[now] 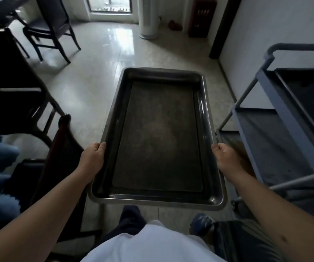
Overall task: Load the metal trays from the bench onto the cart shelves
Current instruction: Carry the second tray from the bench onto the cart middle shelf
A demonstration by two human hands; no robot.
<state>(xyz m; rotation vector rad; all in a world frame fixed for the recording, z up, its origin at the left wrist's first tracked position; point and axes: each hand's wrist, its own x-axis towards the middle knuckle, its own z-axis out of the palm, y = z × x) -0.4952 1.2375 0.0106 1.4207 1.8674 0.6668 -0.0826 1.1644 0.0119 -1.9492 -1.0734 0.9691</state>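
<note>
The left hand (pixel 93 159) and right hand (pixel 226 157) each gripped a side of the metal tray (pixel 158 137). The grey cart (pixel 284 118) stood just beside it

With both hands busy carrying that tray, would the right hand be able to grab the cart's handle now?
Probably not. The right hand grips the tray rim, as does the left hand. The cart handle sits farther off to the right; letting go would tip the tray.

— The tray (pixel 158 137)?
— Metal: dull, mottled floor, brighter sheen along its rolled rim.
— And the cart (pixel 277 118)?
— Matt grey shelves, apparently plastic, on pale metal posts.
— The floor (pixel 95 72)?
— Glossy pale tiles, mirroring window light.
</note>
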